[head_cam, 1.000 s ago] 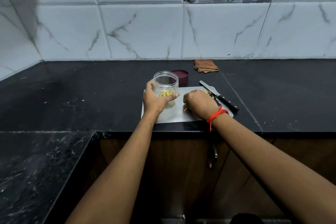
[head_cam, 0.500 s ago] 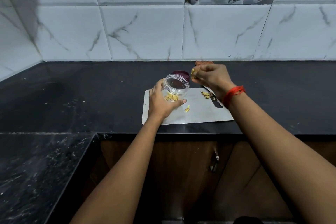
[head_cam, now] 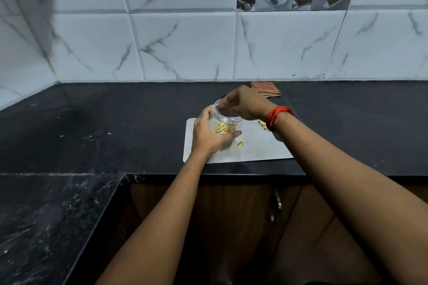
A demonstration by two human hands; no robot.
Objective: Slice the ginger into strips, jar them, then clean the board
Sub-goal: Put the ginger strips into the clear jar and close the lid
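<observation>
Gripping the clear plastic jar (head_cam: pixel 228 115) w/ left hand (head_cam: pixel 208 137), we tilt its mouth at right hand (head_cam: pixel 246 104) (fingers bunched, load unclear); loose yellow ginger strips (head_cam: pixel 240 143) lie just right, on white board (head_cam: pixel 261 149).

Dim, cool, flat light overall. Broad soft shadow down wall tiles (head_cam: pixel 34 37) far left. Faint sheen on dark surface (head_cam: pixel 104 127), near left. Soft motion blur on right hand (head_cam: pixel 245 105) and jar (head_cam: pixel 225 115) rim. Wide-angle bowing at frame edges, tile lines curved. Cupboard (head_cam: pixel 231 227) below nearly black, detail lost.
</observation>
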